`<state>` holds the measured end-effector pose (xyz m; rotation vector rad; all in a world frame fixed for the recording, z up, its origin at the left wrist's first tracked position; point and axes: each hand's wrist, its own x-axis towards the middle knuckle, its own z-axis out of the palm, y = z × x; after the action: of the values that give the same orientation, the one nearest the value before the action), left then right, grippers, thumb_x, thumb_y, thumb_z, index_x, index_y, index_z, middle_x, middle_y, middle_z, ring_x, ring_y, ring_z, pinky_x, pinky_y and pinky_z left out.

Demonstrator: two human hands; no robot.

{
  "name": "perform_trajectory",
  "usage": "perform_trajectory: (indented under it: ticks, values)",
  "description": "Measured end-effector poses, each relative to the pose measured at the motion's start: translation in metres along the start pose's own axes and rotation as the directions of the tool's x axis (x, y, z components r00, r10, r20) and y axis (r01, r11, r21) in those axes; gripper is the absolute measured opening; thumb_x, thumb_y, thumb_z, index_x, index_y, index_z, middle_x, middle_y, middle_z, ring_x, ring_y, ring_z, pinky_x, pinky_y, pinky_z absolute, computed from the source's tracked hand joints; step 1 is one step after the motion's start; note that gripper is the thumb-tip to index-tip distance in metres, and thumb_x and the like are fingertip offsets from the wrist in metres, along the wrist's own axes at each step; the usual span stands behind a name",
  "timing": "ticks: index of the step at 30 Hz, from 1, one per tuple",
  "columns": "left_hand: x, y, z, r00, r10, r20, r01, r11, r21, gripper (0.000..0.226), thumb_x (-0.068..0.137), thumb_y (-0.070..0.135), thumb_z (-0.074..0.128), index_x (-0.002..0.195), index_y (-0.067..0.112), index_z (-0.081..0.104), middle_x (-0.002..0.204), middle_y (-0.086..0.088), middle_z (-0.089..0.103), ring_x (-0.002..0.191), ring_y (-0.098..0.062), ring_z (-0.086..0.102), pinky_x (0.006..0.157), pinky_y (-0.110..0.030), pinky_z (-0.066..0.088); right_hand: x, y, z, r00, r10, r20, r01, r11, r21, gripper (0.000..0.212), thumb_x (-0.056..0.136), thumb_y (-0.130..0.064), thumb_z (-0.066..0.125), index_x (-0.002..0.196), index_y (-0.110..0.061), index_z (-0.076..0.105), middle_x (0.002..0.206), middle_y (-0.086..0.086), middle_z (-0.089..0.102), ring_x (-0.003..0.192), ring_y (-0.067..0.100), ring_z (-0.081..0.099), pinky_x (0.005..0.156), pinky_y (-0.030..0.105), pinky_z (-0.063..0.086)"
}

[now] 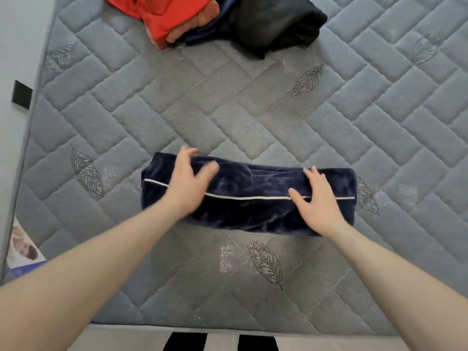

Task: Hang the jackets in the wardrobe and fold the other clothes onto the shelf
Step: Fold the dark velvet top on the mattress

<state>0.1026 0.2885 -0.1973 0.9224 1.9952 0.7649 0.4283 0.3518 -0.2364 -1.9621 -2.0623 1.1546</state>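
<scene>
Navy velvet garment [249, 198] lies folded under the spread, flat left hand [188, 184] and right hand [317, 200]

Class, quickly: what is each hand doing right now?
Left hand: open, fingers spread over the folded navy garment, blurred.
Right hand: open, resting flat on it.

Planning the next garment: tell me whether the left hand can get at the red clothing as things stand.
Probably yes, with a lean. The left hand lies on the folded navy garment; only bare mattress separates it from the red clothing at the far edge.
</scene>
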Motion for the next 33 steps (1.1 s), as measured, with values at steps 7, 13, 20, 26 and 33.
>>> perform_trajectory:
  ticks: [7,13,20,26,33]
  values:
    - [-0.048,-0.026,0.075,0.634,0.498,0.591,-0.77,0.341,0.539,0.086,0.092,0.072,0.046,0.163,0.029,0.023,0.174,0.0,0.001,0.16,-0.027,-0.004,0.125,-0.063,0.002,0.011,0.015,0.025,0.995,0.101,0.019,-0.094,0.967,-0.235,0.085,0.097,-0.074,0.028,0.166,-0.028,0.008,0.174,-0.008,-0.003,0.16,0.016,-0.008,0.126,0.058,-0.003]
    - [0.016,-0.035,0.106,0.759,0.305,0.574,-0.651,0.367,0.665,0.096,0.085,0.094,0.021,0.163,0.038,0.018,0.174,0.001,0.001,0.16,-0.026,-0.009,0.124,-0.062,-0.007,0.015,0.023,0.048,0.988,0.037,-0.147,-0.073,0.967,-0.245,0.075,0.102,-0.067,0.028,0.165,-0.027,0.016,0.174,-0.006,0.007,0.16,0.014,-0.005,0.128,0.057,-0.002]
    - [0.029,-0.051,0.127,0.785,0.411,0.463,-0.619,0.497,0.608,0.09,0.084,0.09,0.035,0.157,0.037,0.037,0.172,0.007,0.016,0.16,-0.022,0.005,0.126,-0.061,0.004,0.036,0.043,0.063,0.958,-0.038,-0.284,-0.046,0.958,-0.282,0.066,0.098,-0.06,0.04,0.156,-0.03,0.041,0.165,-0.008,0.034,0.158,0.017,0.016,0.127,0.056,0.006]
    - [0.041,-0.076,0.152,0.766,0.504,0.399,-0.639,0.524,0.563,0.089,0.076,0.075,0.062,0.15,0.027,0.052,0.169,0.0,0.025,0.158,-0.03,0.016,0.127,-0.056,0.0,0.062,0.072,0.085,0.923,-0.16,-0.351,0.058,0.957,-0.285,0.065,0.09,-0.055,0.047,0.15,-0.03,0.051,0.155,-0.007,0.046,0.148,0.025,0.034,0.125,0.057,0.01]
    - [0.042,-0.073,0.151,0.746,0.535,0.398,-0.656,0.485,0.578,0.089,0.074,0.077,0.062,0.149,0.03,0.05,0.168,0.001,0.027,0.157,-0.029,0.018,0.127,-0.056,0.002,0.061,0.068,0.077,0.922,-0.172,-0.347,0.073,0.957,-0.28,0.065,0.09,-0.056,0.046,0.149,-0.029,0.052,0.152,-0.008,0.049,0.145,0.024,0.038,0.124,0.058,0.012]
